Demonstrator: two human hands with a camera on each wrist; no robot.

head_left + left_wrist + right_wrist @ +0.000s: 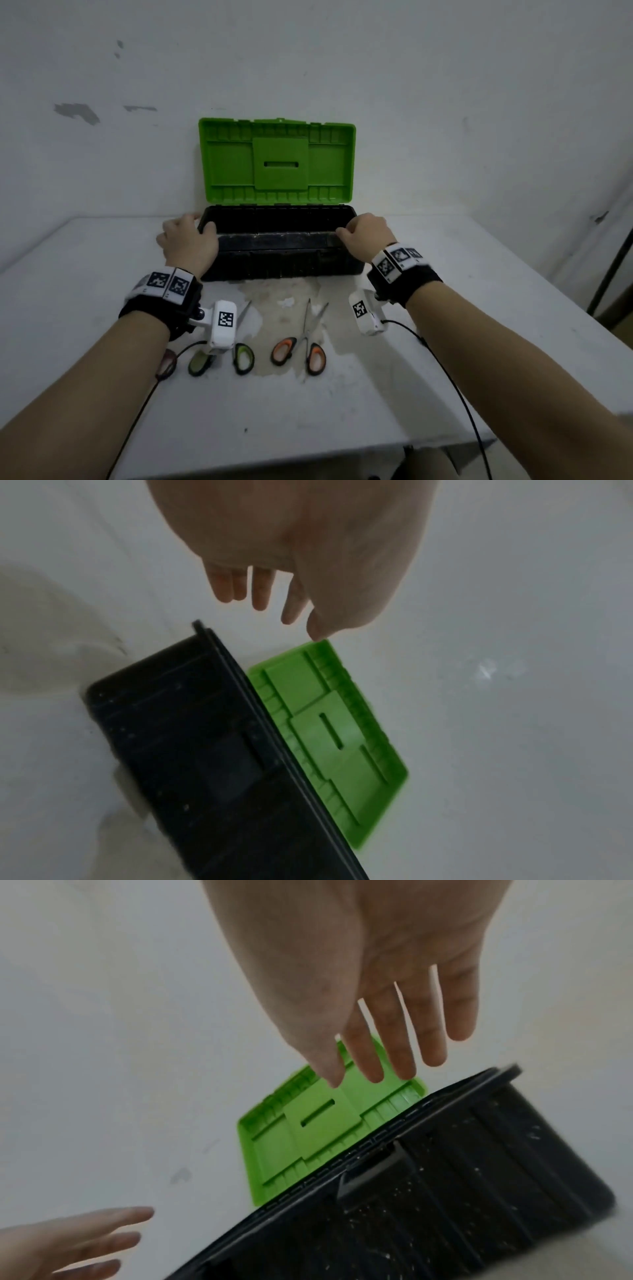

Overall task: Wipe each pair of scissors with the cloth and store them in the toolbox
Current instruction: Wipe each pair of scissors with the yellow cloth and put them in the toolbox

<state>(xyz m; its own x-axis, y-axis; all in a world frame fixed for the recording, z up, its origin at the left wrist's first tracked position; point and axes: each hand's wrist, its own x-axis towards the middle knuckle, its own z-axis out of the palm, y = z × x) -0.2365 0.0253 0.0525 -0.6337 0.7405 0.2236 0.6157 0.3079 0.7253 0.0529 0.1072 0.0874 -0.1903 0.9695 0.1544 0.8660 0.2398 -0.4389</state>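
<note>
- Now my left hand [187, 240] and right hand [368, 234] sit at either end of the open toolbox [281, 253], fingers loose and straight, holding nothing.
- Green-handled scissors [236, 346] and orange-handled scissors [303, 346] lie on the surface [342, 411], nearer me than the toolbox.

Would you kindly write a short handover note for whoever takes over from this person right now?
Left hand: open, holding nothing, at the left end of the toolbox.
Right hand: open, holding nothing, at the box's right end.
Toolbox: at the table's far edge, green lid up; what lies inside cannot be told.
Orange-handled scissors and green-handled scissors lie on the table in front of the box; a third handle shows under the left wrist.
No cloth in view.
Done: box opened. Left: all wiping and storing.
</note>
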